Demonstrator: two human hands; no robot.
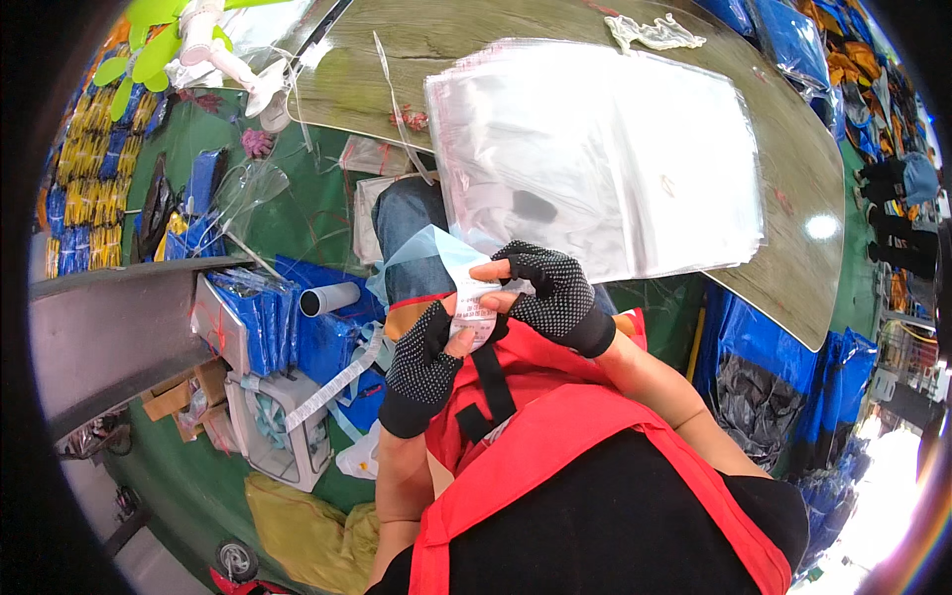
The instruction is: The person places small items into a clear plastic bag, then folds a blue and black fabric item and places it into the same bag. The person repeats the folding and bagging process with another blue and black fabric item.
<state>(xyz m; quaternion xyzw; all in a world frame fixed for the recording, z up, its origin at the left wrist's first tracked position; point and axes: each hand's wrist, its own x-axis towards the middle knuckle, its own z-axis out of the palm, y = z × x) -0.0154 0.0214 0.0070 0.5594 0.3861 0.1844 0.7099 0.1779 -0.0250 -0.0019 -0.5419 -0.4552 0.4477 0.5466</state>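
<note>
Between both hands, over my lap, is a small white printed label (474, 309) with rows of writing. My left hand (425, 363), in a black fingerless glove with white dots, grips its lower end between thumb and fingers. The matching glove covers my right hand (554, 294), whose bare fingertips pinch the label's right side. A pale blue translucent strip (431, 249) rises behind the label and lies over my jeans. Beyond my hands, a thick stack of clear plastic bags (595, 156) rests on the table and overhangs its near edge.
The wood-patterned table (799, 223) spans the far side. A green-bladed fan (149, 59) stands upper left. At left are folded blue sheets (260, 320), a white tube (327, 299), a printed label strip (338, 387) and a grey bin (279, 439). Blue bags (773, 364) hang right.
</note>
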